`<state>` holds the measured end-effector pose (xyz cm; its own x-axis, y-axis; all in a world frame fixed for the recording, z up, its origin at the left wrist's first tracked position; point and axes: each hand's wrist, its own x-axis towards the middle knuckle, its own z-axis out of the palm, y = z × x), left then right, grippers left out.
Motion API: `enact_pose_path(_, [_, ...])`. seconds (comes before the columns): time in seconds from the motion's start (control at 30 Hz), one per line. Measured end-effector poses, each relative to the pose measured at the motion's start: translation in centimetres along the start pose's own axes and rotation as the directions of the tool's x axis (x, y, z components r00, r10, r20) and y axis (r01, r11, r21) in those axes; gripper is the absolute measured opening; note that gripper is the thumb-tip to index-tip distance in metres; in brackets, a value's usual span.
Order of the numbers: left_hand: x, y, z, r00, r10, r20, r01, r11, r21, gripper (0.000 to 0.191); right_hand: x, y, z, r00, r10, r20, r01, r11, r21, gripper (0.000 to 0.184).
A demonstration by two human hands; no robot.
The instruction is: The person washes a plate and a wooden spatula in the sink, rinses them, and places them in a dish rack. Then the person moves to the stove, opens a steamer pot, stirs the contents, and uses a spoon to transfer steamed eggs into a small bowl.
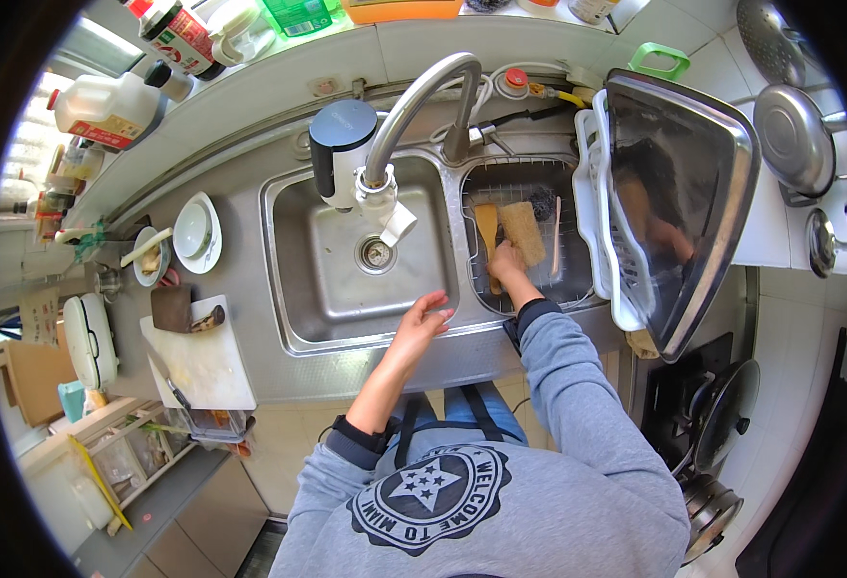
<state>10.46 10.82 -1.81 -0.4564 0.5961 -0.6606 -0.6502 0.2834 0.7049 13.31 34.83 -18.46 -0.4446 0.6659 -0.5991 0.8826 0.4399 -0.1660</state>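
Observation:
My right hand (508,264) is at a wooden spatula (487,220) in the wire basket (475,273) set in the right sink bowl; its fingers look closed around the handle. Beside the spatula lie a tan scrubbing pad (523,233), a dark scouring ball (541,203) and a thin pinkish stick (556,235). My left hand (425,318) hovers over the near right edge of the left sink bowl (329,289), fingers apart, holding nothing. Above that bowl hang the curved metal faucet (423,94) and its attached water filter (342,155).
A cleaver (172,308) and a knife (178,394) rest on a white cutting board (210,361) at the left, with stacked bowls (194,230) behind. A large dark tray (673,195) leans on a white rack (597,217) at the right. Bottles line the back ledge.

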Motion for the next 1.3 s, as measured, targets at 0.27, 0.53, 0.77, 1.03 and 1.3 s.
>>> enact_pose_path(0.27, [2.3,-0.4,-0.1,1.000,0.008,-0.016,-0.008,1.000,-0.016,0.045,0.7,2.7,-1.3,0.942,-0.327,0.074,0.275,0.880,0.388,0.025])
enact_pose_path(0.53, [3.1,0.2,-0.7,0.992,-0.124,0.024,0.126,0.955,-0.268,0.035,-13.4,-4.4,-6.7,0.649,-0.643,0.406,0.177,0.647,0.742,0.028])
enact_pose_path(0.77, [3.1,1.5,-5.2,0.988,-0.114,-0.107,0.051,0.881,-0.470,0.024,-9.1,-7.5,-11.1,0.788,-0.585,0.193,0.242,0.582,0.777,0.033])
enact_pose_path(1.03, [5.4,3.5,-8.7,0.994,-0.084,-0.072,0.019,0.769,-0.639,0.022,4.1,-7.9,-13.0,0.886,-0.206,-0.416,0.463,0.313,0.829,0.042])
enact_pose_path(1.3, [10.2,5.7,-9.8,0.997,-0.079,-0.019,0.017,0.433,-0.901,0.026,5.6,-7.7,-13.2,0.888,-0.112,-0.445,0.452,0.386,0.804,0.028])
